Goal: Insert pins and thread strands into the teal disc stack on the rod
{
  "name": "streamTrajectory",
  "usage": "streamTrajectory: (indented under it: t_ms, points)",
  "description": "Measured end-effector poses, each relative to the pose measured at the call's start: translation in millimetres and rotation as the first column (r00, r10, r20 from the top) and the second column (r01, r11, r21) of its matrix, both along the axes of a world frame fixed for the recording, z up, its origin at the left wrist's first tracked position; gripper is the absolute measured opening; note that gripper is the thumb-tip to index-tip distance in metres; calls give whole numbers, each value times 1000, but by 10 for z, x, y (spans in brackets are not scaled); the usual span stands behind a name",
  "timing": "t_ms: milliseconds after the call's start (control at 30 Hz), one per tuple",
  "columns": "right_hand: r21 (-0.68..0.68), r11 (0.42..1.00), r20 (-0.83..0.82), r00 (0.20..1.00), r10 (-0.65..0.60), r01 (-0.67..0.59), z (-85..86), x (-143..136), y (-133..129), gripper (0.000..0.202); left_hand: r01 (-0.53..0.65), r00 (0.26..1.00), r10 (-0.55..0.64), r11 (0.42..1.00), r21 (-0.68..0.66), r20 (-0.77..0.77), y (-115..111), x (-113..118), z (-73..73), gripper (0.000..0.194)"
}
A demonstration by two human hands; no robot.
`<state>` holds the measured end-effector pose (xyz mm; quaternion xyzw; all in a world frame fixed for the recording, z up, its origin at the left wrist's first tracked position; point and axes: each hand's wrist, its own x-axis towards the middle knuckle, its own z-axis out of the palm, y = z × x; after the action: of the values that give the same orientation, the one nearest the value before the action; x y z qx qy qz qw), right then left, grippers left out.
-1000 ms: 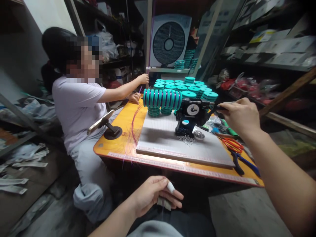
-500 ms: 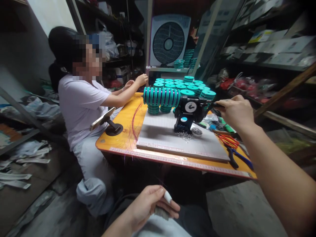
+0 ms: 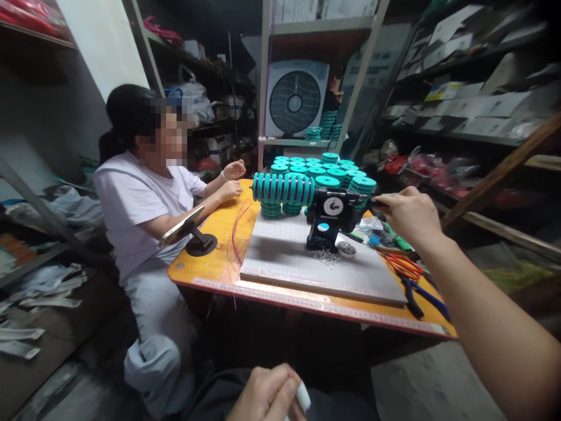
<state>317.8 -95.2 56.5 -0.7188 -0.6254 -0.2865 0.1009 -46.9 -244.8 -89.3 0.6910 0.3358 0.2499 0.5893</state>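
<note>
My right hand (image 3: 414,216) is closed around the crank handle (image 3: 380,202) of a black hand winder (image 3: 326,219) with a round white dial. On the winder's shaft, to the left, sits a row of teal spools (image 3: 283,188) with dark purple windings between them. Low in front of the table, near my lap, my left hand (image 3: 269,394) is closed, thumb against fingers. One finger carries a white wrap (image 3: 303,397). Whatever this hand pinches is too small or hidden to make out, and the picture's lower edge cuts the hand off.
Stacked teal spools (image 3: 328,182) stand behind the winder. Small metal pieces (image 3: 326,257) lie on the white board (image 3: 280,266). Pliers (image 3: 412,298) rest at the right. A phone stand (image 3: 201,244) and red-purple wire (image 3: 236,234) are at the left. A co-worker (image 3: 135,199) sits there.
The view has tipped upward, so the table sits lower in the picture. My left hand is lower in view and its fingers look more closed. The co-worker's hands have shifted at the table's far edge.
</note>
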Motion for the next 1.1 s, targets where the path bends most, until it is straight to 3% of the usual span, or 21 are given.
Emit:
streamTrajectory:
  t_ms: [133,333,467,667,800,967,1100]
  points:
    - [-44,999,15,999,-29,30,42,22,72,32,41,998,-38,996,80,-47,150,43,126,53]
    - [-140,989,34,998,-49,53,73,79,313,30,68,992,-78,992,105,99,506,165,413,49]
    - [-187,980,49,997,-59,67,51,94,414,30,77,987,-93,990,116,133,697,220,483,47]
    - [-240,970,73,997,-16,33,-39,101,487,27,8,947,28,994,-109,321,995,280,543,39]
    - [-270,963,62,998,34,-16,-171,99,523,25,16,923,28,994,-110,383,1264,348,702,35]
    - [-252,966,49,996,75,-60,-316,137,482,25,23,917,-4,999,-43,399,1526,401,893,33]
    - [-103,994,61,998,30,-24,-199,125,294,37,35,924,-21,999,-29,381,1574,405,925,34]
